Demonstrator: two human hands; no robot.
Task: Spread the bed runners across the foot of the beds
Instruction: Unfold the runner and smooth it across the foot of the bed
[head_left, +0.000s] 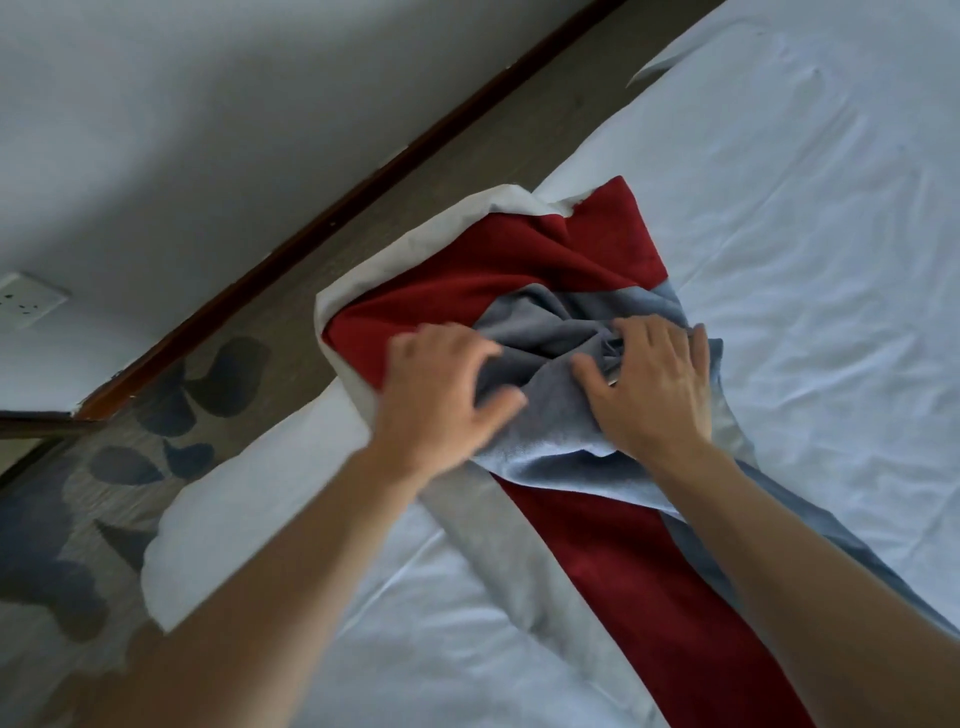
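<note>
At the far left, on the white wall (171, 114), a pale socket plate (28, 305) sits above a dark wooden skirting board (363, 182) that runs diagonally up to the right. Below it lies a strip of brown floor (291, 291) patterned with dark blue leaf shapes. Next comes the edge of the bed (810, 218), covered in a wrinkled white sheet whose corner hangs over the floor.

The left hand (441, 395) reaches out over that near edge of the bed, blurred with motion, its fingers (483, 358) curled onto the grey cloth where it meets the red; how firmly they grip it cannot be told. The bed runner (613, 561), a long strip with a red centre and grey borders, lies on the sheet and runs from the lower right of the view up toward the wall-side edge of the bed. Beyond the hands it is bunched and twisted, with a white underside folded over along its far and left margins.

To the right, the right hand (654, 384) presses on the crumpled grey fold, fingers (639, 338) spread moderately and bent, gathering a knot of fabric under them, thumb lying toward the left hand. Both bare forearms come in from the bottom of the view. Farther right, the sheet is bare, creased white, with a folded layer near the top edge.
</note>
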